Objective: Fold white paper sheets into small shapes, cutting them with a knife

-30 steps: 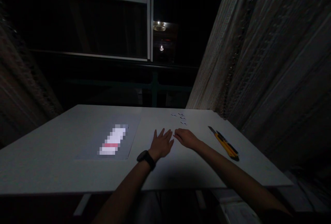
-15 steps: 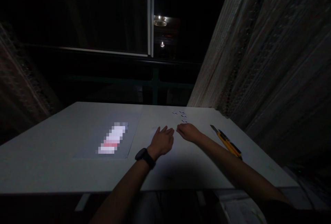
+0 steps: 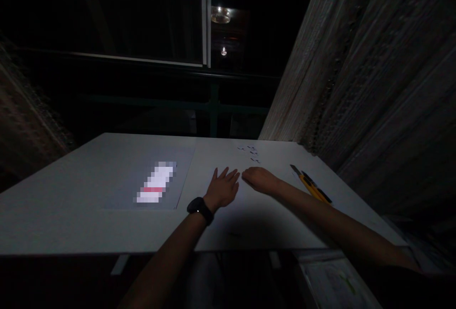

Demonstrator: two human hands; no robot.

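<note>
Palm down over the white table [image 3: 71,209], my left hand [image 3: 223,189] is open with its fingers spread. A dark watch sits on that wrist. Just to its right, my right hand [image 3: 260,179] has its fingers pressed together low over the tabletop. What those fingers hold, if anything, is hidden. Beyond the right hand lie several small dark pieces [image 3: 253,153], too small to name. A yellow utility knife [image 3: 313,187] lies to the right of the right hand, with a slim black tool [image 3: 317,186] beside it.
A pale sheet [image 3: 117,195] bearing a bright blurred rectangle [image 3: 156,181] lies on the table's left half. A curtain [image 3: 306,71] hangs close by the right far corner. Behind the table is a dark window [image 3: 142,14]. The room is dim.
The whole view has tilted down slightly, so everything sits higher in the picture. My left hand's fingers have spread a little. My right hand stays closed in nearly the same place.
</note>
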